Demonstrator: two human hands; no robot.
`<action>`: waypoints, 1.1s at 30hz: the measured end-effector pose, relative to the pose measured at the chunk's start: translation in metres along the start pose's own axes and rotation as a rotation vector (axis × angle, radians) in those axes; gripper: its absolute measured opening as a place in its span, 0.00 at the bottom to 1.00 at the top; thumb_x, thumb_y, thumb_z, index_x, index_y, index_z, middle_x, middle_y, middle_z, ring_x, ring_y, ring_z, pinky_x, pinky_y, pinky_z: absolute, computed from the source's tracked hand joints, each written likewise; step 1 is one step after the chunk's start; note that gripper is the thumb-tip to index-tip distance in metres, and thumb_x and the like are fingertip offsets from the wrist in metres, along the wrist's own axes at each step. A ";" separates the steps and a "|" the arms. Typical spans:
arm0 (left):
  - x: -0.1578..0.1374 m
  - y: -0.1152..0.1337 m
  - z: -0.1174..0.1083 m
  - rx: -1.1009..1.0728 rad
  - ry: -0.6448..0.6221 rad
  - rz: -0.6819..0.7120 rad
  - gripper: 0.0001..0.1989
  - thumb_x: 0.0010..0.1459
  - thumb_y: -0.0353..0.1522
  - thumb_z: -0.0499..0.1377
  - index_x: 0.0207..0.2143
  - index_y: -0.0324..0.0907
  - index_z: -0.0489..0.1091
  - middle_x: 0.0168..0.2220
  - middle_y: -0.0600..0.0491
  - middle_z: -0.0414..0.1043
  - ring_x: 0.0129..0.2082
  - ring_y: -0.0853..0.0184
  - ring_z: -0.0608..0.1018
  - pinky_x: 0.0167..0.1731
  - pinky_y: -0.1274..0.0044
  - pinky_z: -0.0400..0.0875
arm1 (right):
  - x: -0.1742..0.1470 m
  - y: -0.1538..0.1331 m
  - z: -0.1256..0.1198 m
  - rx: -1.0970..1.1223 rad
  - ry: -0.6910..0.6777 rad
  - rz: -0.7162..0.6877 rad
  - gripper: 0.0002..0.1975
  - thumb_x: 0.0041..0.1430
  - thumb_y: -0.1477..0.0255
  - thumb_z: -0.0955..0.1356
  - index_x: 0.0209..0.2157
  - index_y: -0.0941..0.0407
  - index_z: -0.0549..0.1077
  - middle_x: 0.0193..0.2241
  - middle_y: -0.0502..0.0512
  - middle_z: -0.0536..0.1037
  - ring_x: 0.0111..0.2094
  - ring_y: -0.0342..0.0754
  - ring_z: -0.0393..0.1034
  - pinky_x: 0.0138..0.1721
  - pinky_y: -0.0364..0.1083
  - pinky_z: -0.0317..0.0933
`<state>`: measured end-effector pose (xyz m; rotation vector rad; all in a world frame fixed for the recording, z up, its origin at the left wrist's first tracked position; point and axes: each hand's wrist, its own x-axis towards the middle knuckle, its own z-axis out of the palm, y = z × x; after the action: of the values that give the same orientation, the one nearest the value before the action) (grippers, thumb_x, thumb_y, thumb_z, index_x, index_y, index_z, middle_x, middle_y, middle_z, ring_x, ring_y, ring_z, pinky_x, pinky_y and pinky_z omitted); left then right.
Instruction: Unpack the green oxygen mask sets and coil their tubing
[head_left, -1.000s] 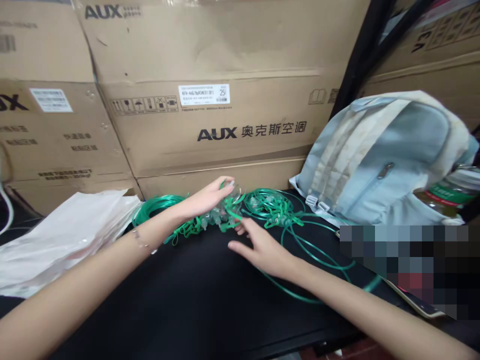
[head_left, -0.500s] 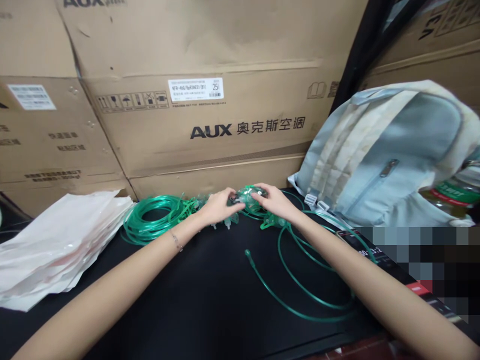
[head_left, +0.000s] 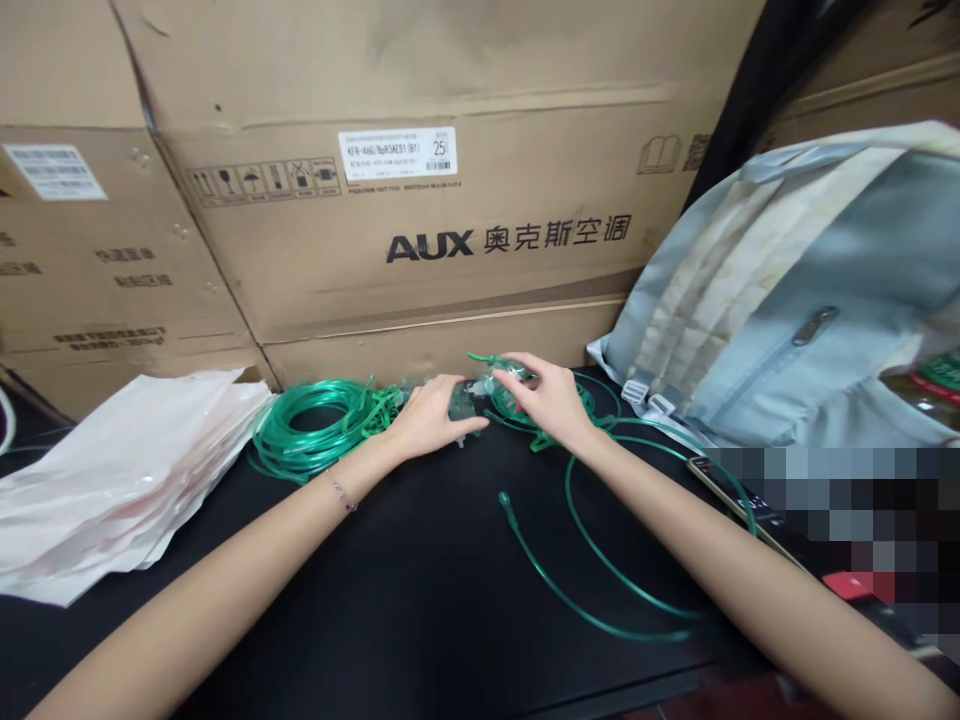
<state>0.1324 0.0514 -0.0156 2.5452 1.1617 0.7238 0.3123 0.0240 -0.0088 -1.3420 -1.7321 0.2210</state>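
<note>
At the back of the black table, my right hand (head_left: pixel 551 400) grips a clear green oxygen mask (head_left: pixel 491 380) between thumb and fingers. A green strap sticks up from it. My left hand (head_left: pixel 429 418) lies over a cluster of clear plastic masks (head_left: pixel 463 405), its thumb stretched away from the fingers. Part of that cluster is hidden behind the hand. Left of it rests a coil of green tubing (head_left: pixel 289 428) with green straps (head_left: pixel 382 410). Loose green tubing (head_left: pixel 574 505) loops under my right forearm, and one tube end (head_left: pixel 505 502) lies on the table.
White plastic bags (head_left: pixel 127 450) are stacked at the left. Large cardboard boxes (head_left: pixel 300 250) stand behind the table (head_left: pixel 390 610). A light blue backpack (head_left: pixel 757 300) leans at the right, with a phone (head_left: pixel 739 495) in front of it.
My left hand has parted from the mask in my right hand, its thumb now spread. The right hand still has the mask. The view has shifted slightly.
</note>
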 end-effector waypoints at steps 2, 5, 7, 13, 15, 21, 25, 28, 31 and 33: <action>-0.004 0.008 -0.008 -0.396 0.034 -0.079 0.23 0.54 0.41 0.54 0.48 0.36 0.59 0.49 0.41 0.66 0.48 0.59 0.70 0.43 0.70 0.65 | -0.003 -0.007 -0.003 0.137 -0.062 -0.045 0.22 0.55 0.60 0.64 0.47 0.59 0.69 0.25 0.53 0.74 0.22 0.44 0.67 0.29 0.43 0.62; -0.020 0.016 -0.020 -0.920 -0.012 -0.162 0.20 0.52 0.38 0.57 0.44 0.39 0.59 0.41 0.46 0.70 0.37 0.63 0.75 0.29 0.76 0.69 | -0.011 -0.017 -0.004 0.321 -0.272 -0.086 0.24 0.58 0.59 0.60 0.51 0.58 0.66 0.21 0.50 0.70 0.17 0.40 0.62 0.20 0.40 0.58; -0.037 0.019 -0.024 -1.053 -0.059 -0.211 0.21 0.49 0.36 0.61 0.44 0.41 0.58 0.35 0.51 0.70 0.31 0.66 0.75 0.23 0.79 0.68 | -0.016 -0.025 -0.002 0.402 -0.406 -0.092 0.23 0.59 0.59 0.58 0.49 0.59 0.68 0.19 0.48 0.68 0.15 0.38 0.59 0.17 0.38 0.55; -0.091 0.018 -0.019 -0.861 -0.149 -0.264 0.20 0.46 0.35 0.63 0.40 0.41 0.60 0.27 0.57 0.67 0.23 0.73 0.70 0.20 0.82 0.63 | -0.033 -0.039 0.007 0.442 -0.818 -0.044 0.20 0.56 0.63 0.64 0.45 0.61 0.72 0.15 0.46 0.67 0.13 0.36 0.58 0.14 0.36 0.51; -0.101 0.014 -0.017 -0.789 -0.176 -0.206 0.20 0.46 0.35 0.63 0.41 0.42 0.59 0.33 0.55 0.68 0.30 0.71 0.72 0.28 0.80 0.66 | -0.038 -0.039 0.011 0.445 -0.877 -0.118 0.19 0.57 0.64 0.63 0.45 0.60 0.71 0.15 0.45 0.68 0.13 0.35 0.57 0.15 0.35 0.52; -0.114 0.003 -0.021 -0.525 -0.319 -0.083 0.18 0.49 0.33 0.59 0.44 0.43 0.61 0.34 0.55 0.67 0.33 0.69 0.70 0.33 0.78 0.64 | -0.042 -0.020 0.017 0.284 -0.792 -0.487 0.14 0.59 0.66 0.62 0.37 0.60 0.75 0.26 0.53 0.77 0.23 0.38 0.68 0.27 0.38 0.61; -0.115 -0.002 -0.029 -0.394 -0.392 -0.065 0.18 0.50 0.31 0.57 0.45 0.43 0.60 0.29 0.58 0.65 0.27 0.72 0.65 0.28 0.80 0.60 | -0.034 -0.008 0.005 0.032 -0.678 -0.547 0.14 0.61 0.68 0.60 0.34 0.60 0.75 0.24 0.53 0.76 0.22 0.40 0.68 0.27 0.39 0.60; -0.115 -0.007 -0.037 -0.395 -0.446 -0.132 0.21 0.49 0.31 0.57 0.46 0.44 0.56 0.29 0.59 0.64 0.26 0.73 0.64 0.28 0.80 0.59 | -0.029 -0.006 -0.004 -0.094 -0.653 -0.532 0.14 0.61 0.68 0.60 0.33 0.59 0.75 0.21 0.51 0.75 0.21 0.40 0.67 0.26 0.39 0.58; -0.114 -0.011 -0.041 -0.419 -0.481 -0.213 0.22 0.49 0.33 0.58 0.46 0.43 0.56 0.29 0.58 0.64 0.26 0.72 0.64 0.26 0.80 0.60 | -0.027 -0.008 -0.008 -0.156 -0.641 -0.513 0.14 0.61 0.67 0.60 0.32 0.57 0.75 0.23 0.51 0.76 0.23 0.41 0.69 0.27 0.40 0.58; -0.114 -0.012 -0.043 -0.452 -0.496 -0.270 0.22 0.49 0.34 0.58 0.46 0.42 0.56 0.28 0.58 0.62 0.26 0.73 0.64 0.25 0.81 0.60 | -0.026 -0.010 -0.011 -0.161 -0.631 -0.517 0.14 0.60 0.67 0.60 0.33 0.56 0.75 0.27 0.52 0.77 0.27 0.43 0.70 0.30 0.41 0.59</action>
<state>0.0380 -0.0259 -0.0218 1.9798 1.0012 0.2289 0.3138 -0.0058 -0.0104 -0.9299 -2.6115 0.2257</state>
